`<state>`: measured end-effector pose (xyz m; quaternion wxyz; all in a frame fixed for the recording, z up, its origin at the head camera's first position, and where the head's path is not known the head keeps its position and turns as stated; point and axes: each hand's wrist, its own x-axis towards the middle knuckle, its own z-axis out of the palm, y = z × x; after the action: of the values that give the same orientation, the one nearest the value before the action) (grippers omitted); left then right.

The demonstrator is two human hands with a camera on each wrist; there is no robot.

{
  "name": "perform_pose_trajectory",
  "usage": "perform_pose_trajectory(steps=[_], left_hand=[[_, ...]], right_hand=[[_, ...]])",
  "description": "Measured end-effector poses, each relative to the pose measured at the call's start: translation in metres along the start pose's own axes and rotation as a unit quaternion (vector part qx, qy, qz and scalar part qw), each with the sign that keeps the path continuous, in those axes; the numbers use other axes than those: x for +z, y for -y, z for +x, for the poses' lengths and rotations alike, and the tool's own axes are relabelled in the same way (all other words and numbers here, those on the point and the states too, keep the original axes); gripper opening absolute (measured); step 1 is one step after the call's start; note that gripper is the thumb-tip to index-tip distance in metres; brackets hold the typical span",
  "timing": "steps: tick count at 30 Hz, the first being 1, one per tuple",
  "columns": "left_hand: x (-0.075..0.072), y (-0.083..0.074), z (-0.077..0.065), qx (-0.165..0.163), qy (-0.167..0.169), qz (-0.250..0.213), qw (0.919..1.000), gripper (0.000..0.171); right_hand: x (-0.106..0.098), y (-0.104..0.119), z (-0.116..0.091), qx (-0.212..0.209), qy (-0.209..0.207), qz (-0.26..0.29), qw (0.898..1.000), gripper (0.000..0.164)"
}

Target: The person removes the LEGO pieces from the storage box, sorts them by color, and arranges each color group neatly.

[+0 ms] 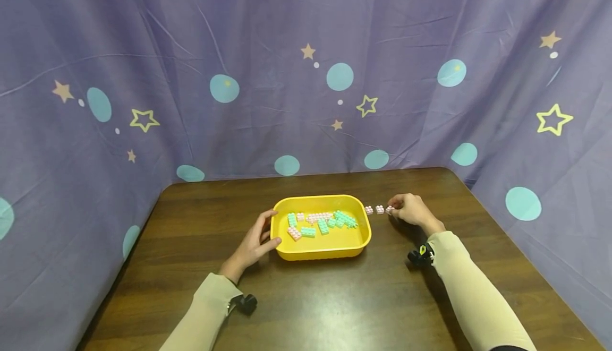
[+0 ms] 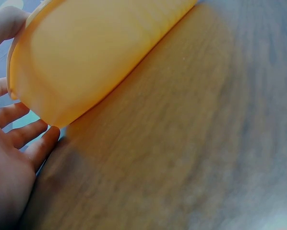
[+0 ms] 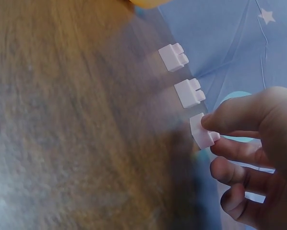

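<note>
A yellow plastic tray [image 1: 321,254] stands on the table with pink and mint-green toy building bricks inside. At its left end my left hand [image 1: 253,242] holds it, thumb and fingers spread about the corners; the left wrist view shows fingertips against the tray's outer wall [image 2: 95,52]. To the right of the tray, my right hand [image 1: 414,211] pinches a small pink brick [image 3: 201,133] between thumb and index finger. Two similar bricks, a nearer pink brick [image 3: 185,94] and a farther pink brick [image 3: 172,57], form a row with it towards the tray.
The brown wooden table [image 1: 315,308] carries the tray and bricks. Behind it hangs a purple curtain [image 1: 277,128] with stars and dots, which also runs along both sides. Inside the tray, green bricks [image 1: 323,227] and pink bricks [image 1: 294,233] lie loosely scattered.
</note>
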<state>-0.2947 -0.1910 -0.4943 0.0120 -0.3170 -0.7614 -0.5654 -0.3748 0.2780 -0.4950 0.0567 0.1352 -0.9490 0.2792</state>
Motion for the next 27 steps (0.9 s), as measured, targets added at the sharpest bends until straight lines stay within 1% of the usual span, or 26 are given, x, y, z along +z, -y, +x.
perform_pose_trajectory(steps=[6, 12, 13, 14, 18, 20, 21, 24, 27], left_hand=[[0.0004, -0.0009, 0.0006, 0.001, 0.001, -0.012, 0.9999, 0.067], [0.0003, -0.0007, -0.0008, -0.006, 0.000, -0.009, 0.9999, 0.067], [0.0003, -0.0003, -0.0010, -0.006, 0.000, -0.008, 0.9999, 0.067], [0.0007, 0.0045, -0.0013, -0.005, -0.002, -0.003, 1.0000, 0.067], [0.0009, 0.0066, -0.0011, -0.005, -0.004, -0.005, 1.0000, 0.067], [0.0010, 0.0058, -0.0009, -0.004, -0.005, -0.005, 1.0000, 0.066], [0.0007, 0.0006, -0.0007, -0.006, -0.003, -0.008, 0.9999, 0.066], [0.0007, -0.0030, -0.0006, -0.009, -0.002, -0.001, 1.0000, 0.066], [0.0008, -0.0020, -0.0005, -0.012, -0.001, 0.002, 0.9999, 0.067]], right_hand=[[0.0002, -0.0009, -0.0013, 0.010, -0.001, 0.008, 1.000, 0.012], [0.0017, -0.0042, -0.0019, 0.012, -0.004, 0.006, 1.000, 0.013], [0.0020, -0.0047, -0.0021, 0.011, -0.004, 0.006, 1.000, 0.013], [0.0022, -0.0051, -0.0024, 0.011, -0.005, 0.006, 1.000, 0.014], [0.0033, -0.0063, -0.0024, 0.010, -0.009, 0.007, 1.000, 0.015], [0.0032, -0.0067, -0.0020, 0.008, -0.008, 0.005, 1.000, 0.016], [0.0032, -0.0069, -0.0015, 0.008, -0.008, 0.006, 1.000, 0.017], [0.0003, -0.0058, -0.0014, 0.008, -0.006, 0.008, 1.000, 0.019], [-0.0060, -0.0022, -0.0016, 0.005, -0.009, 0.009, 1.000, 0.020]])
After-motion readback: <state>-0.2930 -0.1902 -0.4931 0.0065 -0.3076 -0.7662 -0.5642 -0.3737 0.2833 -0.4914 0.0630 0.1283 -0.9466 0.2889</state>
